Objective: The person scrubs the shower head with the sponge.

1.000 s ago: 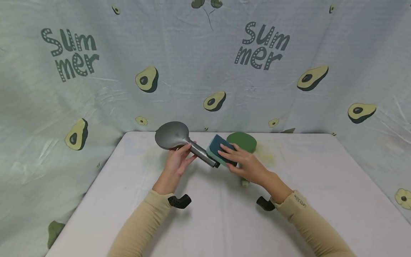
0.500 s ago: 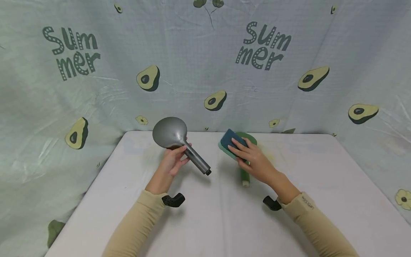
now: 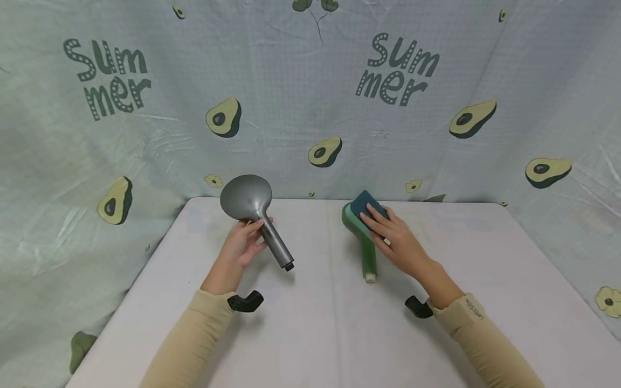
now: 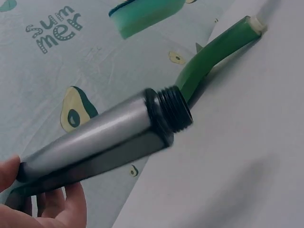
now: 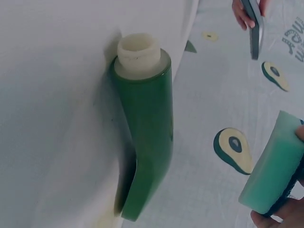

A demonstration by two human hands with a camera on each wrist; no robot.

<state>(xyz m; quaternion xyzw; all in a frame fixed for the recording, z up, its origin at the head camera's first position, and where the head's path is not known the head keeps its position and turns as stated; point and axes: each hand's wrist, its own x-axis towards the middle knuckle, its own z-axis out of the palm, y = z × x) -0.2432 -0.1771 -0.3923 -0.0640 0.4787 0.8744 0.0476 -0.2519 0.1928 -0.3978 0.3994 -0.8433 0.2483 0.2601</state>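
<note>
My left hand (image 3: 239, 247) grips a grey shower head (image 3: 246, 197) near its neck, held above the table with the handle slanting down to the right. In the left wrist view the black threaded end of the grey handle (image 4: 104, 128) shows. My right hand (image 3: 400, 243) holds a sponge (image 3: 367, 207), dark blue on one face and light green on the other, over a green shower head (image 3: 370, 260). That green one lies on the table, its round head partly hidden by the sponge. In the right wrist view the sponge (image 5: 273, 166) is apart from the green handle (image 5: 149, 114).
A white-covered table (image 3: 310, 334) spreads under both hands. Behind it hangs a pale curtain (image 3: 271, 81) printed with avocados and lettering. Black curved pieces (image 3: 246, 302) are fixed at both wrists.
The grey shower head and my left hand have moved left, its handle swinging steeper. My right hand has carried the sponge right and away from the grey handle, over the green shower head.
</note>
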